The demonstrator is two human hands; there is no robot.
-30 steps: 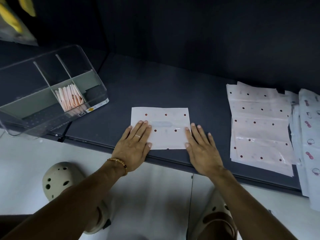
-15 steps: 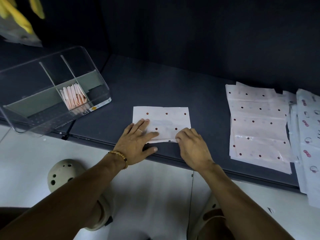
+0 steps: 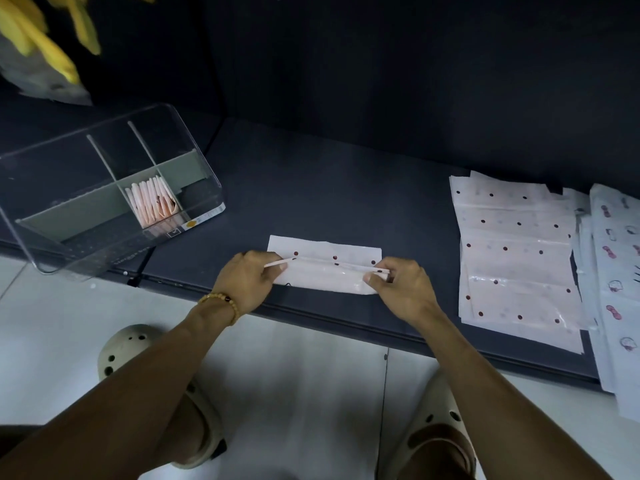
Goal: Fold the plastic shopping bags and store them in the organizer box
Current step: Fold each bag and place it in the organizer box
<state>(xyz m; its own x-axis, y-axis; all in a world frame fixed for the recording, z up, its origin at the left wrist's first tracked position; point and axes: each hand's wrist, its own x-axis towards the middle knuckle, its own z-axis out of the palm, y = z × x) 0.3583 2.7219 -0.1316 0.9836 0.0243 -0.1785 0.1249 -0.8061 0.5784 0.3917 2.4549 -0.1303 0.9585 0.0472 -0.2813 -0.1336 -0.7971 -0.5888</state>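
My left hand (image 3: 247, 278) and right hand (image 3: 398, 282) pinch the near edge of the dotted bag (image 3: 325, 268), right of the organizer box (image 3: 114, 188) on the bench (image 3: 311, 188). Slick plastic could slip from my fingers, skewing the crease.

Likely a home storage corner. Ahead of the hands runs a dark shelf (image 3: 311, 188) against a dark wall (image 3: 381, 64). Below them lie pale floor tiles (image 3: 294, 375) and clogs (image 3: 138, 344).
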